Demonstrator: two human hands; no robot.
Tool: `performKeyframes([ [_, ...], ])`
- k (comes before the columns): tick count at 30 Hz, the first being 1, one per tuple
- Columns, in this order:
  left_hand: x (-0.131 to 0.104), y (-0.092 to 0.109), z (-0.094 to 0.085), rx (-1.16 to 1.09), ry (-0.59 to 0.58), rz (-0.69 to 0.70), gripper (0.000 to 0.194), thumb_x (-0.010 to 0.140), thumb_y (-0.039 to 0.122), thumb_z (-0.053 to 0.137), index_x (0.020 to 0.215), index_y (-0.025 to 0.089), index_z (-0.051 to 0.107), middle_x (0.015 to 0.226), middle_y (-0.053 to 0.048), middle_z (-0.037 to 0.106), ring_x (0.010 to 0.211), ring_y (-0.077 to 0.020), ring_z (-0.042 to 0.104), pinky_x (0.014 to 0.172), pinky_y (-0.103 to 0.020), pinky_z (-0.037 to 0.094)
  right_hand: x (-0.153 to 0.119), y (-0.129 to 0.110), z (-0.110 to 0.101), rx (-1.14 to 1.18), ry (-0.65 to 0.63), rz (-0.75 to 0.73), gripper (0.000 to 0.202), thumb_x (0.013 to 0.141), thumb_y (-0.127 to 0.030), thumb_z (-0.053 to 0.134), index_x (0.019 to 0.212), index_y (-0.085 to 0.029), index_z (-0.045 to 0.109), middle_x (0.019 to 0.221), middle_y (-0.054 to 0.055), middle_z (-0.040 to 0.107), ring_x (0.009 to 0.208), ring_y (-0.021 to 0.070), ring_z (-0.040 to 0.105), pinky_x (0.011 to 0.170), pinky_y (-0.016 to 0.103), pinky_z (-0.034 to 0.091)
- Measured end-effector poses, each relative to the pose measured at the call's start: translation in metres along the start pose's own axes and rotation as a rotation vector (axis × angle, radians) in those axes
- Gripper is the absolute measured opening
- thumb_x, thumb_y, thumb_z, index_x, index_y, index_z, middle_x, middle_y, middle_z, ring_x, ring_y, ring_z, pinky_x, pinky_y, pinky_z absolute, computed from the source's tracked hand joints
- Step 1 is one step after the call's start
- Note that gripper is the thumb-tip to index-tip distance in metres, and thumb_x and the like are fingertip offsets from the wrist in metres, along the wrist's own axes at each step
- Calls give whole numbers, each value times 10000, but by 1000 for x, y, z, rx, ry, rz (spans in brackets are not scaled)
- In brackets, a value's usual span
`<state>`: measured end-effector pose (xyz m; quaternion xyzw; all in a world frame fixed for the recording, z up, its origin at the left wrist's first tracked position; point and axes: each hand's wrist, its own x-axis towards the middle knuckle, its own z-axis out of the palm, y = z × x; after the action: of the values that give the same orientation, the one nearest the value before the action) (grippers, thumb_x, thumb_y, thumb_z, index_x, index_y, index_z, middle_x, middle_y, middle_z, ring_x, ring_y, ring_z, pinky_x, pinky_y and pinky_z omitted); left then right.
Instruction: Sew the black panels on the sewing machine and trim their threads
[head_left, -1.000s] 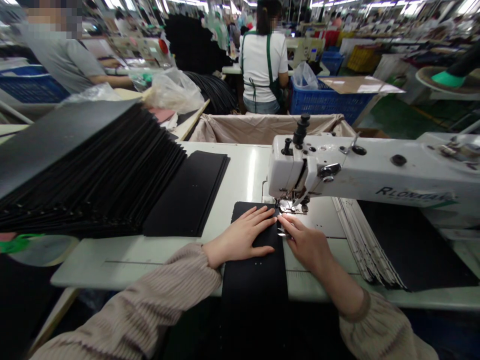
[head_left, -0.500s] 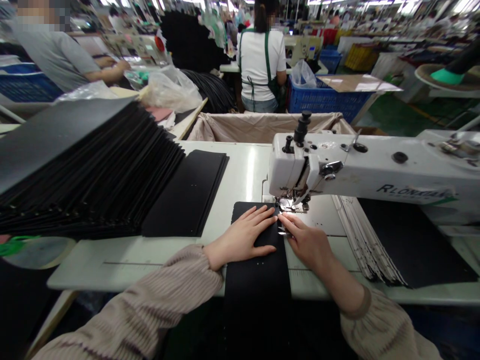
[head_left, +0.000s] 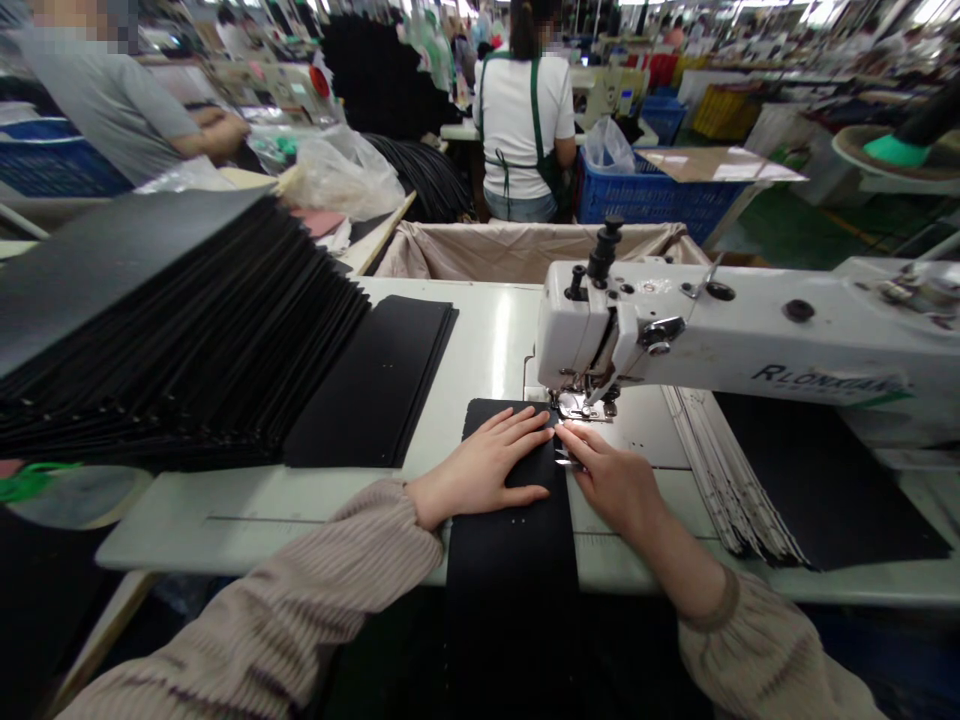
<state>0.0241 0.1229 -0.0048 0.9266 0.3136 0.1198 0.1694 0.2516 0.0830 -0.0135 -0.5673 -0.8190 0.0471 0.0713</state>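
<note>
Black and smooth, a long panel (head_left: 514,575) lies on the pale table (head_left: 247,500), its far right corner just beside the presser foot (head_left: 589,406) of the white sewing machine (head_left: 720,325), its near end running off the table at six o'clock. The left hand (head_left: 487,468) rests on it palm down, wide open — fingers stretched toward one o'clock, thumb spread apart and pointing to three. The right hand (head_left: 619,488), at the panel's three o'clock side, is partly closed: its foremost fingertips sit at the panel's right edge, near the left hand's, and its curled fingers grip a small metal tool (head_left: 564,458) — two pointed tips stick out toward nine o'clock. A low pile of black panels (head_left: 375,385) lies at the left hand's ten o'clock; a pale-edged stack (head_left: 817,480) lies at the right hand's three.
</note>
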Motion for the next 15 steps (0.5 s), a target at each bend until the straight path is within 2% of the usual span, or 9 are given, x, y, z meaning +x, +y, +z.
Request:
performKeyframes([
  [7, 3, -3, 0, 13, -3, -7, 766, 855, 574, 599, 1487, 219, 352, 1578, -93, 303, 1478, -264, 218, 1217, -468, 182, 1, 0, 0, -5, -11, 15, 568, 911, -215, 479, 1463, -322, 398, 1477, -28, 469, 1089, 183, 639, 746, 282, 570],
  [15, 2, -4, -2, -3, 3, 8, 719, 866, 577, 584, 1466, 229, 395, 1561, -88, 342, 1464, -272, 255, 1207, -467, 207, 0, 1, 1, 6, -10, 4, 545, 910, -204, 479, 1441, -324, 435, 1481, -26, 463, 1095, 185, 634, 798, 283, 561],
])
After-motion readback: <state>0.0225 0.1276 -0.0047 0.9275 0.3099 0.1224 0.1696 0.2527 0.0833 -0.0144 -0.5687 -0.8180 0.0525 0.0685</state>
